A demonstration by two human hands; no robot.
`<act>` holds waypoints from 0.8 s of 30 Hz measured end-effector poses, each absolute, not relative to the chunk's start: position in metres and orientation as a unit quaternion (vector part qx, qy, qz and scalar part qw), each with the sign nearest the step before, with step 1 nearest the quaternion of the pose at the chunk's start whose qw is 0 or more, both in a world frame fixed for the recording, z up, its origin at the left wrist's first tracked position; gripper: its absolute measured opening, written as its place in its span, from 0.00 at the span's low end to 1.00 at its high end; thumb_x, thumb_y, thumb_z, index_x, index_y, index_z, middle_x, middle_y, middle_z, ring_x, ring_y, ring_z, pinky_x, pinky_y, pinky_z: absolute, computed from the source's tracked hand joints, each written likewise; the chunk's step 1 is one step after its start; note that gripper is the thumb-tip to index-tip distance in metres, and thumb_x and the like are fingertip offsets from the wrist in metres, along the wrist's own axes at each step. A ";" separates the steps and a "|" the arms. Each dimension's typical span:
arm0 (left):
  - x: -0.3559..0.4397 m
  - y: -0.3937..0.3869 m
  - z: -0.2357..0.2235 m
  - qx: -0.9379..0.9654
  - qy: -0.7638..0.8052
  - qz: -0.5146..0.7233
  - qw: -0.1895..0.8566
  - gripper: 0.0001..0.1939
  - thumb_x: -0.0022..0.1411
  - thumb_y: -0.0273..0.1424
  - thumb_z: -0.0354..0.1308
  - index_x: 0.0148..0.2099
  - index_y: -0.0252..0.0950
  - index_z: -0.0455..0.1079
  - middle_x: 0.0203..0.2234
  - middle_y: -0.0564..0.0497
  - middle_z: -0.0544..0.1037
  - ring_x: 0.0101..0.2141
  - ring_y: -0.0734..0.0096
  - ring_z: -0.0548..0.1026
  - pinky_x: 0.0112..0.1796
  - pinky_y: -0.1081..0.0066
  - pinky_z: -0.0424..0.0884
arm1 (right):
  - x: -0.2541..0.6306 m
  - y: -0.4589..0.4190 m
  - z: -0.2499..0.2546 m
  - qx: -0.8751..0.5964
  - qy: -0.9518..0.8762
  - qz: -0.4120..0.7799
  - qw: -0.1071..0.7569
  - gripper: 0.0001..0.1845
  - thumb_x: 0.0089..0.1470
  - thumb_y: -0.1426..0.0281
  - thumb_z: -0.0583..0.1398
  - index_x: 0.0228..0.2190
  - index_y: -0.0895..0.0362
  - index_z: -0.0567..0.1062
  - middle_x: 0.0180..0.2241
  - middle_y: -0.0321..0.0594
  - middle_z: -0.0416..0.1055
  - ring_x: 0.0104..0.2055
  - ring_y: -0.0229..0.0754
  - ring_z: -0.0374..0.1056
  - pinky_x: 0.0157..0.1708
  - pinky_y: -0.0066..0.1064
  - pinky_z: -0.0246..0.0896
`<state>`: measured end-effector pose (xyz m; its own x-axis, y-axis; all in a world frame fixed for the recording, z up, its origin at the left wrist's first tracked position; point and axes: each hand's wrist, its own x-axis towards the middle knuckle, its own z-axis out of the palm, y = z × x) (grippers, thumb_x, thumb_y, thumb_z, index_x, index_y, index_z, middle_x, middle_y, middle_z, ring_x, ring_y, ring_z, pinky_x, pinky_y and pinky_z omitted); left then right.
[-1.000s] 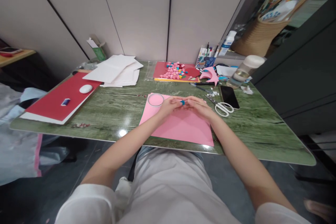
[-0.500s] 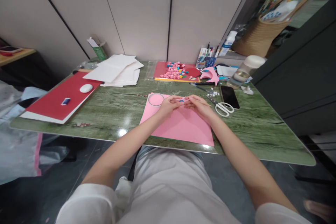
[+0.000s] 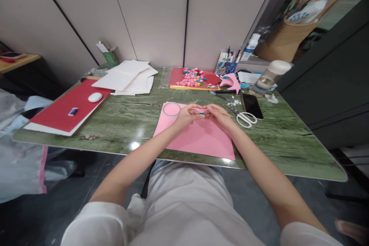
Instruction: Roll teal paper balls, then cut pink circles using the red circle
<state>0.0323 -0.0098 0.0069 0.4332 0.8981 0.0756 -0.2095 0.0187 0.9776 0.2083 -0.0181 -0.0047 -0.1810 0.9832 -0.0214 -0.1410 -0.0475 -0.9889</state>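
Note:
My left hand and my right hand meet fingertip to fingertip above a pink paper sheet. Pinched between them is a small blue piece, perhaps paper; most of it is hidden by the fingers. Both hands are closed around it. A clear round ring or lid lies on the sheet's far left corner, beside my left hand. White-handled scissors lie on the table just right of my right hand.
Behind the hands, many small pink, blue and yellow folded pieces lie on red paper. A black phone and a bottle stand to the right. White sheets and red paper with a white oval object are on the left.
My fingers have shifted slightly around the blue piece, which sits a little further right and lower. The hands stay together in the same place.

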 end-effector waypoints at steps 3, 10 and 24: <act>0.034 -0.005 0.003 0.517 0.312 0.460 0.651 0.19 0.41 0.32 0.64 0.37 0.33 0.68 0.22 0.55 0.73 0.19 0.83 0.67 0.22 0.79 0.60 | 0.209 -0.018 -0.005 -0.425 -0.500 0.587 0.474 0.14 0.48 0.59 0.58 0.34 0.56 0.71 0.28 0.39 0.73 0.29 0.36 0.69 0.33 0.28 0.63; 0.036 -0.005 -0.001 0.440 0.316 0.467 0.698 0.17 0.39 0.31 0.65 0.34 0.32 0.70 0.26 0.51 0.75 0.27 0.77 0.72 0.33 0.73 0.65 | 0.210 -0.018 -0.006 -0.420 -0.505 0.592 0.467 0.14 0.49 0.60 0.58 0.35 0.56 0.71 0.30 0.40 0.73 0.29 0.35 0.69 0.35 0.30 0.63; 0.032 0.001 -0.004 0.521 0.329 0.454 0.644 0.18 0.40 0.32 0.65 0.36 0.33 0.68 0.19 0.55 0.72 0.22 0.80 0.68 0.27 0.77 0.61 | 0.212 -0.015 -0.010 -0.428 -0.502 0.591 0.464 0.15 0.48 0.59 0.58 0.35 0.56 0.71 0.29 0.40 0.73 0.30 0.36 0.70 0.32 0.28 0.63</act>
<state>0.0315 0.0014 -0.0039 0.3726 0.9267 0.0495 -0.2417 0.0454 0.9693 0.2119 -0.0153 -0.0096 -0.2033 0.9783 -0.0398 -0.1179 -0.0648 -0.9909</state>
